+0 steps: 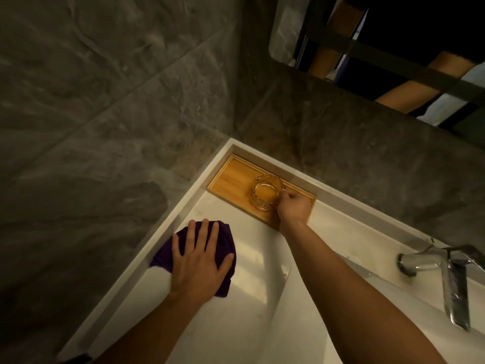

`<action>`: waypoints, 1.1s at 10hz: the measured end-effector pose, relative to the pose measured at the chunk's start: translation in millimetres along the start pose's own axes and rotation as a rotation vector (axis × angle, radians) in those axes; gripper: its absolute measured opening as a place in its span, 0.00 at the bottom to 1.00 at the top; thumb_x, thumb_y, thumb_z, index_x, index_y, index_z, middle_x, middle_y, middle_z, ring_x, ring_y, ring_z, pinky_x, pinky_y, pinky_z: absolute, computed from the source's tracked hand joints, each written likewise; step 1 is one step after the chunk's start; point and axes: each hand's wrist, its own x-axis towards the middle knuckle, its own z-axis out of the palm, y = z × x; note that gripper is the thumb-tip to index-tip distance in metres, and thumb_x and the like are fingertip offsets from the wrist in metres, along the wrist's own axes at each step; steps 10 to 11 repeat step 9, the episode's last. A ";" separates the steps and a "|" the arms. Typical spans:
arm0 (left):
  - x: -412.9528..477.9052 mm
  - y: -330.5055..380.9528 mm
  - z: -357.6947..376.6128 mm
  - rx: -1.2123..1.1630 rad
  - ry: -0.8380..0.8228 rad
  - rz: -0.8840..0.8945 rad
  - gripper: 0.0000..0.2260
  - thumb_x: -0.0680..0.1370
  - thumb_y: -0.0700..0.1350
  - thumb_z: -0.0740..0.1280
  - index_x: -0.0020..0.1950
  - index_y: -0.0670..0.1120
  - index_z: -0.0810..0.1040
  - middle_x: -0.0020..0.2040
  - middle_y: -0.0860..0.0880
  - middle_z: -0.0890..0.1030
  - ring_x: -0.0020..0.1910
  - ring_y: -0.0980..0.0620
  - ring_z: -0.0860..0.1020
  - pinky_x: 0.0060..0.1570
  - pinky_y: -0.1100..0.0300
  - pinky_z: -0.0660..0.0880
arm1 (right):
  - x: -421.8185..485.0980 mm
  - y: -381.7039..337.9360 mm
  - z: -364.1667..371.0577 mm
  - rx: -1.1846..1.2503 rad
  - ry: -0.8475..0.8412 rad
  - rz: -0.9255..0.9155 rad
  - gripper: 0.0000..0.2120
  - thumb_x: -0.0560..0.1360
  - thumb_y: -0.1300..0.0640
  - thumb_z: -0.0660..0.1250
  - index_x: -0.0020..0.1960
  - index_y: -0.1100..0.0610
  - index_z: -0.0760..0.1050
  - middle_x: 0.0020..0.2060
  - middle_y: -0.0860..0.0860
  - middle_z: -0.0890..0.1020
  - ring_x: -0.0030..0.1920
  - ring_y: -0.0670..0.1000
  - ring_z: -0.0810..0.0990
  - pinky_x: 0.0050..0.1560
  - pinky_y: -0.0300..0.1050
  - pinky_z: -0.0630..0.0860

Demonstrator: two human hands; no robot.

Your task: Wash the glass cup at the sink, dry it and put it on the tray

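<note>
The clear glass cup (pixel 265 191) stands upright on the wooden tray (pixel 231 178), which lies in the far corner of the white counter. My right hand (pixel 294 206) is closed around the cup's right side, apparently at its handle. My left hand (pixel 198 254) lies flat with fingers spread on a dark purple cloth (pixel 223 232) bunched on the counter near the left edge.
A chrome faucet (pixel 443 269) stands at the right above the sink basin (pixel 341 298). Grey stone walls close in the counter on the left and behind. A mirror (pixel 380 48) hangs above.
</note>
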 end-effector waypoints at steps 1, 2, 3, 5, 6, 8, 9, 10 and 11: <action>0.0 0.2 -0.7 0.003 0.002 0.003 0.36 0.77 0.68 0.54 0.81 0.49 0.60 0.80 0.45 0.64 0.80 0.40 0.58 0.75 0.33 0.52 | 5.6 -1.0 4.5 -0.021 -0.009 0.002 0.13 0.84 0.50 0.65 0.51 0.57 0.85 0.39 0.50 0.82 0.46 0.55 0.83 0.56 0.52 0.81; 0.0 0.2 -0.9 0.004 0.008 0.005 0.36 0.77 0.68 0.54 0.81 0.49 0.60 0.80 0.44 0.64 0.80 0.39 0.58 0.75 0.33 0.52 | 8.8 -3.7 7.9 -0.055 -0.011 -0.011 0.14 0.84 0.51 0.65 0.54 0.60 0.85 0.43 0.53 0.84 0.47 0.55 0.83 0.56 0.52 0.81; 0.0 0.0 -0.5 0.005 0.005 0.002 0.36 0.77 0.68 0.53 0.81 0.49 0.60 0.81 0.45 0.64 0.80 0.40 0.58 0.75 0.33 0.52 | 9.1 -4.6 11.3 -0.077 -0.008 -0.019 0.15 0.84 0.52 0.65 0.57 0.61 0.85 0.50 0.58 0.87 0.52 0.58 0.85 0.59 0.56 0.83; 0.6 1.1 0.9 0.008 0.007 0.005 0.37 0.77 0.68 0.54 0.81 0.49 0.60 0.80 0.44 0.64 0.80 0.39 0.59 0.75 0.32 0.52 | 8.4 -3.3 11.6 -0.111 -0.007 -0.057 0.14 0.83 0.52 0.66 0.58 0.61 0.86 0.53 0.60 0.88 0.55 0.60 0.85 0.63 0.60 0.82; 1.7 0.9 1.9 0.009 0.010 0.011 0.37 0.77 0.68 0.55 0.80 0.49 0.61 0.80 0.44 0.65 0.79 0.39 0.59 0.75 0.33 0.52 | 5.7 -4.8 9.9 -0.102 -0.025 -0.048 0.15 0.83 0.51 0.67 0.58 0.61 0.85 0.53 0.59 0.88 0.56 0.60 0.85 0.63 0.61 0.81; 1.1 1.3 1.7 0.006 -0.006 0.010 0.37 0.77 0.69 0.53 0.81 0.49 0.60 0.80 0.45 0.65 0.80 0.40 0.59 0.75 0.33 0.52 | -4.2 -1.6 -3.4 -0.126 -0.076 -0.103 0.18 0.81 0.45 0.68 0.54 0.60 0.85 0.49 0.56 0.87 0.52 0.58 0.84 0.61 0.58 0.82; 3.1 0.0 -2.5 0.006 -0.049 0.028 0.38 0.77 0.70 0.48 0.83 0.52 0.52 0.83 0.47 0.58 0.82 0.42 0.51 0.76 0.35 0.47 | -13.9 11.1 -23.1 -0.168 -0.100 -0.233 0.18 0.82 0.43 0.66 0.47 0.57 0.83 0.47 0.56 0.87 0.49 0.58 0.85 0.58 0.60 0.83; 3.1 0.0 -2.5 0.006 -0.049 0.028 0.38 0.77 0.70 0.48 0.83 0.52 0.52 0.83 0.47 0.58 0.82 0.42 0.51 0.76 0.35 0.47 | -13.9 11.1 -23.1 -0.168 -0.100 -0.233 0.18 0.82 0.43 0.66 0.47 0.57 0.83 0.47 0.56 0.87 0.49 0.58 0.85 0.58 0.60 0.83; 3.1 0.0 -2.5 0.006 -0.049 0.028 0.38 0.77 0.70 0.48 0.83 0.52 0.52 0.83 0.47 0.58 0.82 0.42 0.51 0.76 0.35 0.47 | -13.9 11.1 -23.1 -0.168 -0.100 -0.233 0.18 0.82 0.43 0.66 0.47 0.57 0.83 0.47 0.56 0.87 0.49 0.58 0.85 0.58 0.60 0.83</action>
